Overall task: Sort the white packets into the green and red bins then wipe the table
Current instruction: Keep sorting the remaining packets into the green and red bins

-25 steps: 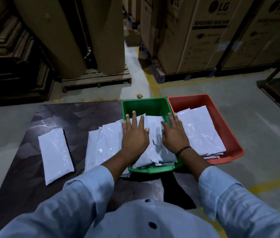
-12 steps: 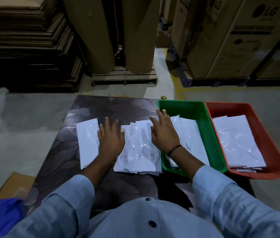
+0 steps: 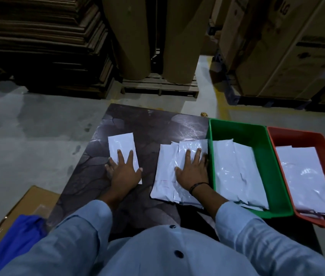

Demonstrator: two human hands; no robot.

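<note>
While the left hand presses flat on 1 lone packet, its long axis near-to-far, the right hand lies flat, gripping nothing, on the packet pile just left of the green bin, the nearer hand.

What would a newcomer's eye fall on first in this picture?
Bright white shapes on the dark table catch the eye: the left hand lies flat on a single packet, and the right hand lies flat on a pile of packets beside the green bin. At the right, the green bin and the red bin stand side by side, both holding white packets.
</note>
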